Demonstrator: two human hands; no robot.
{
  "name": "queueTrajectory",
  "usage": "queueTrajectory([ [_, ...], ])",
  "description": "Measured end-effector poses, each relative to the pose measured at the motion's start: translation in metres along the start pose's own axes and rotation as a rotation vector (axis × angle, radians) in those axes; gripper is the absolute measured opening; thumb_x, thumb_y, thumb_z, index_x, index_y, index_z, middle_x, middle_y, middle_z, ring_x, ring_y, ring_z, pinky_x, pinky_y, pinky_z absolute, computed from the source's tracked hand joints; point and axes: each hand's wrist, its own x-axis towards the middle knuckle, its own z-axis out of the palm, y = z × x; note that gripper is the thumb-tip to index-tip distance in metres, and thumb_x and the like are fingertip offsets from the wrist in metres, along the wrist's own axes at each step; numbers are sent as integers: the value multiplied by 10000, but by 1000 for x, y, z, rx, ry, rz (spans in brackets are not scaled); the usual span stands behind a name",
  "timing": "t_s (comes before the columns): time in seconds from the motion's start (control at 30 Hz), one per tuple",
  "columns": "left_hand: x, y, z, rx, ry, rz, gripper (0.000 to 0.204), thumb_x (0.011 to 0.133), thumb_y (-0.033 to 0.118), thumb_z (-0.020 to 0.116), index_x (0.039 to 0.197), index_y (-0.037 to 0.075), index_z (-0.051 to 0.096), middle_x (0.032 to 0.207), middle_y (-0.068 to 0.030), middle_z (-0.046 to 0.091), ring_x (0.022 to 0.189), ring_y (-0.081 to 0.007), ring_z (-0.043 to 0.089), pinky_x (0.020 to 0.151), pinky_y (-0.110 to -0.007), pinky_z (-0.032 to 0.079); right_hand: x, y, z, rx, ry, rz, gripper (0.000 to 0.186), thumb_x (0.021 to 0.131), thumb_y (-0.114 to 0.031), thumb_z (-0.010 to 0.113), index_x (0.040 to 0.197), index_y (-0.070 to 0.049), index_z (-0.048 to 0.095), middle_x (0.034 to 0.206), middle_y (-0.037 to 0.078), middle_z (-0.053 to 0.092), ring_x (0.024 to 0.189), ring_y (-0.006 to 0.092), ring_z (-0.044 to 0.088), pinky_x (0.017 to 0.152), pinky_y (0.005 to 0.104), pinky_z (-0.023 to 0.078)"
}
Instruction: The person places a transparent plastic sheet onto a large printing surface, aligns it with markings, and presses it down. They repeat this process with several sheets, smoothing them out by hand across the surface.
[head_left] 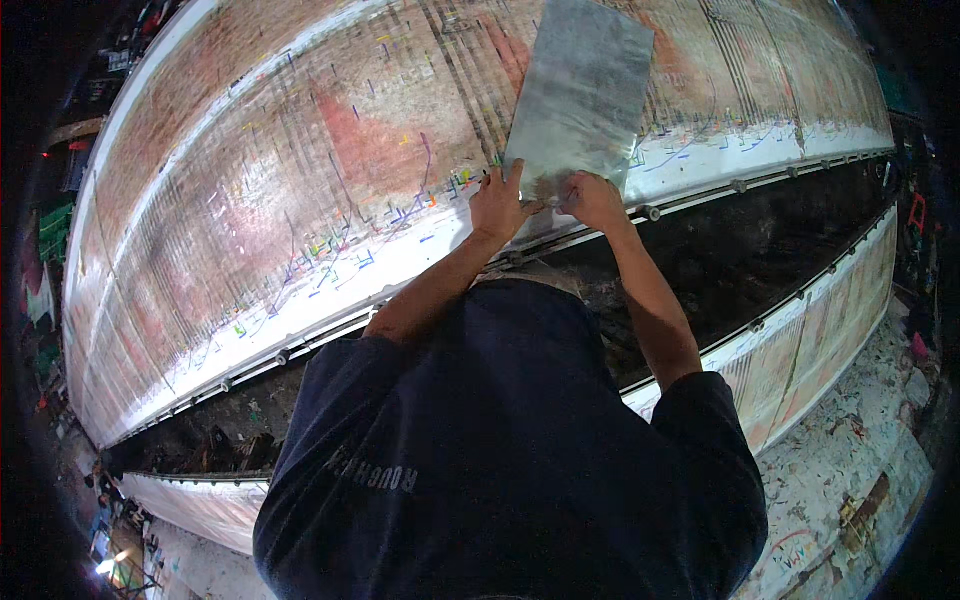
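Note:
A grey, shiny metal sheet (pixel 583 90), roughly rectangular, lies slanted over the long worktable ahead of me. At its near left corner is my left hand (pixel 498 207), closed on the edge with one finger pointing up along the side and the thumb toward the middle. My right hand (pixel 594 202) has its fingers curled in at the near edge, close to the right corner. The palm side of both hands is hidden. A dull brownish patch shows on the sheet between them, perhaps a reflection.
The worn worktable (pixel 390 150) has coloured marks and dark grooved strips. Along its near edge runs a rail (pixel 738 187) with small rollers. Behind my arms lies a dark floor gap (pixel 740 270), then another marked table (pixel 790 360) at the right.

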Motion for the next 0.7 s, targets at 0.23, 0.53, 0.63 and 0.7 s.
queueTrajectory([
  [0.23, 0, -2, 4, -41, 19, -14, 900, 702, 463, 857, 1433, 158, 430, 1224, -195, 541, 1151, -413, 596, 817, -505, 572, 4, 3, 3, 89, -6, 34, 302, 678, -190, 873, 891, -40, 719, 906, 98, 712, 859, 288, 701, 774, 402, 542],
  [0.53, 2, -1, 3, -18, 1, -1, 901, 728, 499, 829, 1452, 153, 420, 1218, -203, 547, 1122, -418, 609, 824, -508, 563, 4, 13, 12, 77, 60, -22, 288, 676, -177, 867, 885, -56, 710, 878, 79, 698, 837, 283, 695, 766, 397, 540],
  [0.63, 0, -1, -1, -33, 6, -3, 904, 726, 487, 832, 1455, 154, 414, 1226, -207, 537, 1131, -420, 602, 822, -503, 564, 6, 15, 13, 115, 50, -47, 221, 720, -185, 820, 871, -71, 707, 868, 80, 689, 839, 304, 692, 758, 402, 540],
  [0.7, 0, -2, 3, -13, 37, 19, 896, 735, 477, 829, 1457, 152, 411, 1221, -203, 538, 1123, -416, 605, 824, -501, 563, 7, 17, 16, 59, 61, -59, 172, 747, -186, 784, 863, -84, 709, 868, 76, 684, 863, 306, 686, 772, 415, 535],
])
